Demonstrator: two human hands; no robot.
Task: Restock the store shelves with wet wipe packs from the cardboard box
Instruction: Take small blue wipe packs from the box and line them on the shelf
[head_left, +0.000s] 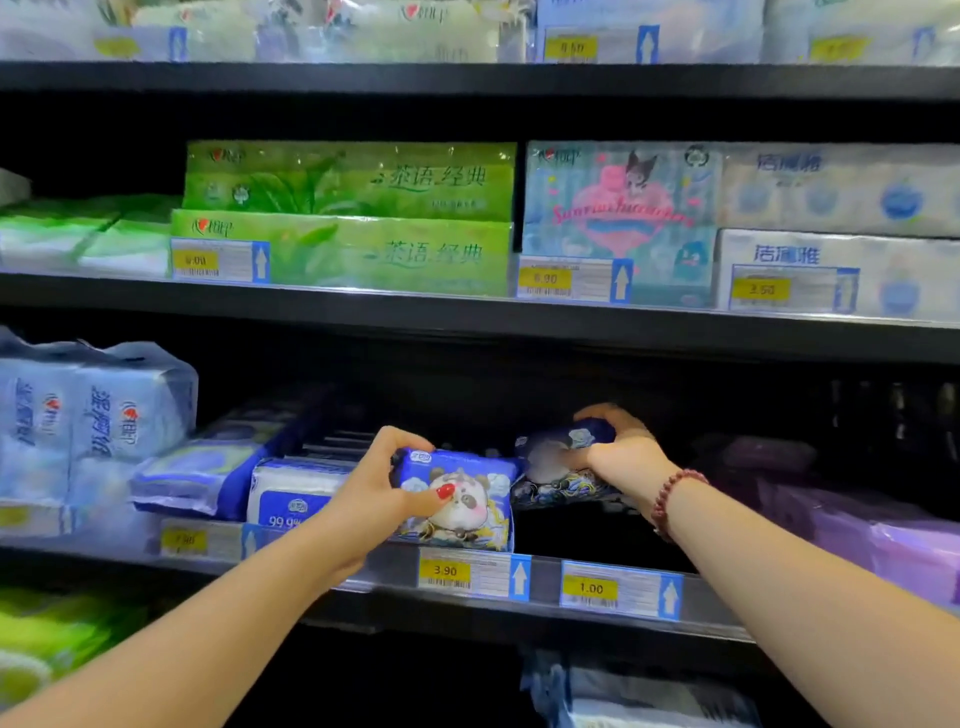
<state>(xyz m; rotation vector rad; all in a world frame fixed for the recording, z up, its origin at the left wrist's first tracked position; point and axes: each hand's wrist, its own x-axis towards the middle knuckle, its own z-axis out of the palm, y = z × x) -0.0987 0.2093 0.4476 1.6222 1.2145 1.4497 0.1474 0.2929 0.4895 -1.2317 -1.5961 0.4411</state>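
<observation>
A blue wet wipe pack with a panda picture (467, 499) stands at the front of the third shelf (363, 571), above the 3.90 price tag. My left hand (379, 488) grips its left end, thumb on the front. Just to the right and deeper in, a second dark blue wipe pack (561, 462) lies tilted on top of others, with my right hand (623, 447) closed over its right end. The cardboard box is out of view.
White and blue wipe packs (291, 488) sit left of my left hand, and large blue tissue bundles (93, 415) fill the far left. Purple packs (857, 525) lie at the right. Green tissue packs (348, 218) and cartoon-printed packs (618, 218) fill the shelf above.
</observation>
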